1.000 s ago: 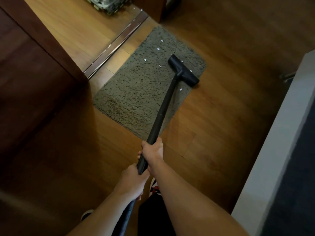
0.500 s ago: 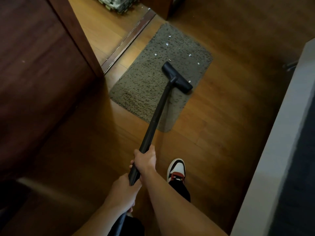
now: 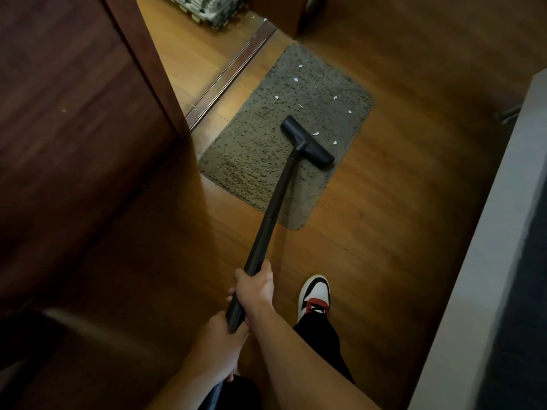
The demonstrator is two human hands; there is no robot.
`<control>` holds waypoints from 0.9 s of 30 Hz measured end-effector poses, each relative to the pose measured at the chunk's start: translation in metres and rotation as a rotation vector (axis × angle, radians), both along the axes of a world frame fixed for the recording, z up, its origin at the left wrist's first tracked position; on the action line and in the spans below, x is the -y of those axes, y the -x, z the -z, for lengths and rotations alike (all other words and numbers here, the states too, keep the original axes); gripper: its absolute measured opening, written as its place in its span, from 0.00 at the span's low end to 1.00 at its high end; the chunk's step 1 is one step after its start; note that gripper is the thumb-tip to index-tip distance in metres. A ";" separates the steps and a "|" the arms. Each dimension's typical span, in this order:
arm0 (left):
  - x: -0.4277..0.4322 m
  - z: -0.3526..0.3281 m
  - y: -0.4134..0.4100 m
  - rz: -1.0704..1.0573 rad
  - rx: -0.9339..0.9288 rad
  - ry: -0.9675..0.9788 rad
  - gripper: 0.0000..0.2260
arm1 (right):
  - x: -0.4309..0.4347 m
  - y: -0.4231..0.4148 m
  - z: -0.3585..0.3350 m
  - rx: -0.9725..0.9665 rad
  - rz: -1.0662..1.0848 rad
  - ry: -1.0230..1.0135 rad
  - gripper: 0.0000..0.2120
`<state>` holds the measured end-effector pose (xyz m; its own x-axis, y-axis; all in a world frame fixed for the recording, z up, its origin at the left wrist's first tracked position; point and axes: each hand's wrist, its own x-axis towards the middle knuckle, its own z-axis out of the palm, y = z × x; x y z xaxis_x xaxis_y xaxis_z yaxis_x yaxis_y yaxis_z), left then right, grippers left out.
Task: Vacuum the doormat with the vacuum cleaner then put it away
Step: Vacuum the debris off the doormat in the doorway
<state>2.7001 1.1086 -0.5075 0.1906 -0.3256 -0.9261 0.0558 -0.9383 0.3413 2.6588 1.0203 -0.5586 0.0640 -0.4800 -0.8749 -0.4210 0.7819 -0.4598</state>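
Now the vacuum head (image 3: 307, 142) is seen drawn back onto the near-middle of the doormat (image 3: 251, 149), versus the far right edge one second ago. The wand (image 3: 274, 208) is gripped two-handed. The right hand (image 3: 255, 287) is wrapped round it higher up, and the left hand (image 3: 220, 340) is clenched round the lower end just behind. The grip is unchanged across frames. White paper scraps (image 3: 296, 79) are left on the far half of the mat, two just beside the head on its right. The back stroke is judged not to have cleared them, so vacuuming is rated partly done and another forward pass is called for. Put-away is not yet started, and the vacuum body is not visible
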 end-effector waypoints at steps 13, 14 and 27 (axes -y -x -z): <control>0.090 0.009 0.030 0.026 0.049 0.025 0.16 | 0.094 0.025 0.012 -0.011 0.010 0.012 0.13; 0.097 0.010 0.032 0.025 0.049 0.025 0.16 | 0.101 0.028 0.013 -0.016 0.007 0.013 0.14; 0.125 0.018 0.049 0.089 0.051 0.061 0.15 | 0.132 0.049 0.017 -0.047 0.073 0.014 0.15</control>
<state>2.6516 0.9831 -0.5252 0.2051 -0.3989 -0.8937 -0.0459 -0.9161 0.3984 2.6097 0.8880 -0.5756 -0.0125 -0.4941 -0.8693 -0.3841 0.8050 -0.4521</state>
